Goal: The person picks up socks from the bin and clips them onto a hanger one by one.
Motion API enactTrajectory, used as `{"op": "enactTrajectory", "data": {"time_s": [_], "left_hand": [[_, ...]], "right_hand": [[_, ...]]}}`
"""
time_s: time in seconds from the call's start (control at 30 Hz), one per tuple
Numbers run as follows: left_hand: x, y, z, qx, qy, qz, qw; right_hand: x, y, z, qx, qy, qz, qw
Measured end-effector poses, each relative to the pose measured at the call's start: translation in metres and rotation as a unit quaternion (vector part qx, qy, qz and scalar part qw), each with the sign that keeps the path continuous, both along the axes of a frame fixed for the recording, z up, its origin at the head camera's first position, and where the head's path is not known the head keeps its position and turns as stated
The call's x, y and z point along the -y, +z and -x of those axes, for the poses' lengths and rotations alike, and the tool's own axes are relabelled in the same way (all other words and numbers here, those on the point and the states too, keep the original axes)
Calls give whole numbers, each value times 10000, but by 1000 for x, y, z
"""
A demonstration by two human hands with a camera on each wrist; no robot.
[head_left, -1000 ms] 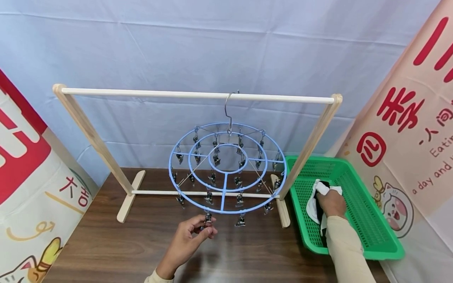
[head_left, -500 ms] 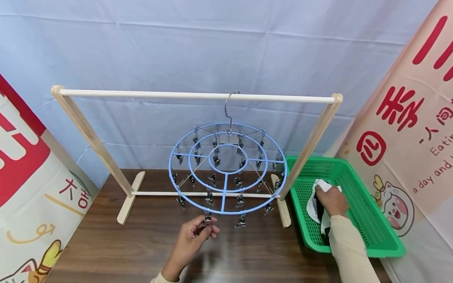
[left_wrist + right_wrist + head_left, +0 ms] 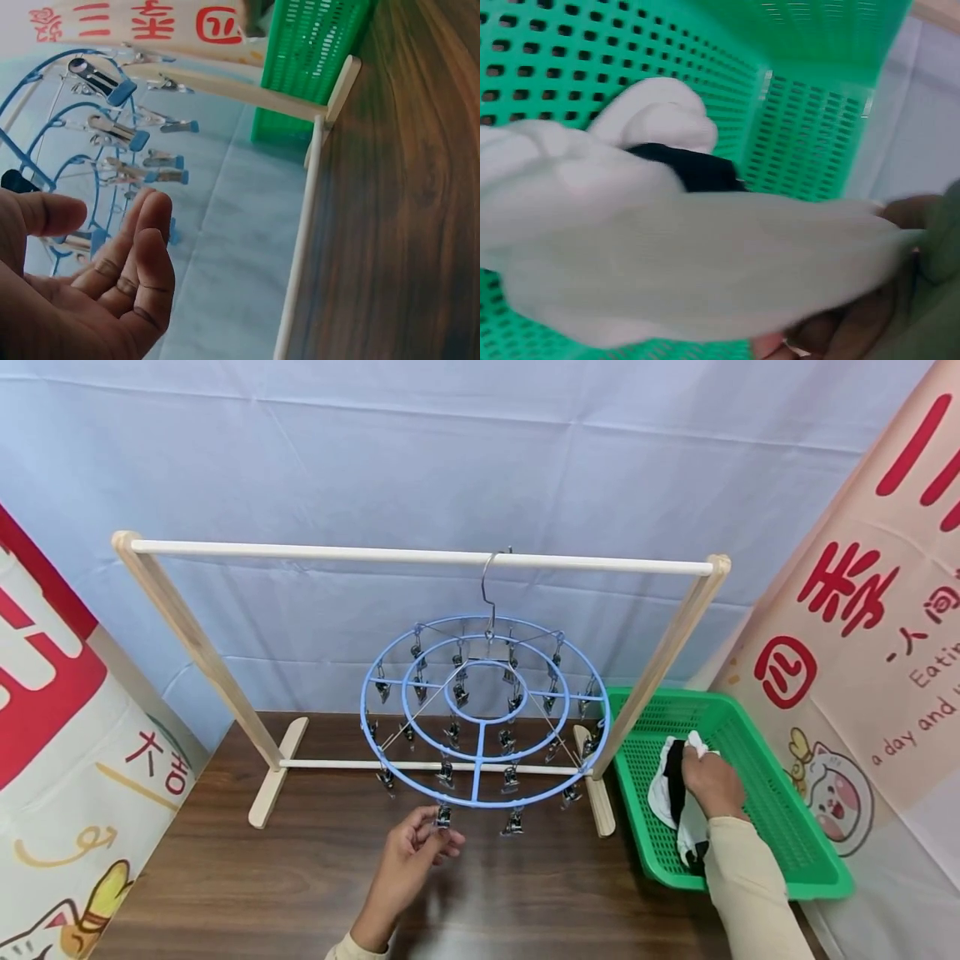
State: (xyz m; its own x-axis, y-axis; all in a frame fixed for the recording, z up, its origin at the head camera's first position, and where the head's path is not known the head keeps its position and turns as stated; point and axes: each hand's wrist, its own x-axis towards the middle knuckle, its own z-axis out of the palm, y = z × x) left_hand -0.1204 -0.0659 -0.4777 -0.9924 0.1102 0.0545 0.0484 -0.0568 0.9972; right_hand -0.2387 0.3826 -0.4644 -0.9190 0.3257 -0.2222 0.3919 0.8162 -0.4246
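My left hand (image 3: 411,858) is at the front rim of a round blue clip hanger (image 3: 480,768), beside a hanging metal clip (image 3: 443,816). In the left wrist view, the thumb and loosely bent fingers (image 3: 154,255) stand apart, with no clip pinched between them. Inside the green basket (image 3: 806,827), my right hand (image 3: 716,783) pinches one end of a soft white cloth (image 3: 705,255). The cloth stretches from the fingers down to a small heap. A black cloth (image 3: 694,166) and another rounded white piece (image 3: 660,112) lie beside it. The right fingertips are partly hidden.
The hanger hooks over the white top bar (image 3: 315,553) of a wooden stand (image 3: 198,643), its several clips dangling. A stand foot (image 3: 597,806) is close to the basket's left side. Brown tabletop (image 3: 285,877) lies in front; printed banners (image 3: 847,610) flank both sides.
My right hand has shifted slightly right and drawn the white cloth up, showing more of the black cloth beside it. The left hand stays near the same front clip.
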Motion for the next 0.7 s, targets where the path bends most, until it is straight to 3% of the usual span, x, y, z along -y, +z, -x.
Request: {"op": "enactTrajectory", "data": {"time_s": [0.23,0.33,0.53,0.7], "left_hand": [[-6,-4,-4,398,-109,-107,9991],[-9,-4,-5,443,-160,-250,9986],[-22,-4,-8,581,-494,-550,9956],[-30,0,-10,417,-710,-516,9953]], "right_hand": [[8,18,-9,-328,595,-132,9976],[13,24,-13,-481,641,-105,9967],[25,36,-19,-1297,544,-326,9895],[34,44,-24,-1881,491,-414,9801]]}}
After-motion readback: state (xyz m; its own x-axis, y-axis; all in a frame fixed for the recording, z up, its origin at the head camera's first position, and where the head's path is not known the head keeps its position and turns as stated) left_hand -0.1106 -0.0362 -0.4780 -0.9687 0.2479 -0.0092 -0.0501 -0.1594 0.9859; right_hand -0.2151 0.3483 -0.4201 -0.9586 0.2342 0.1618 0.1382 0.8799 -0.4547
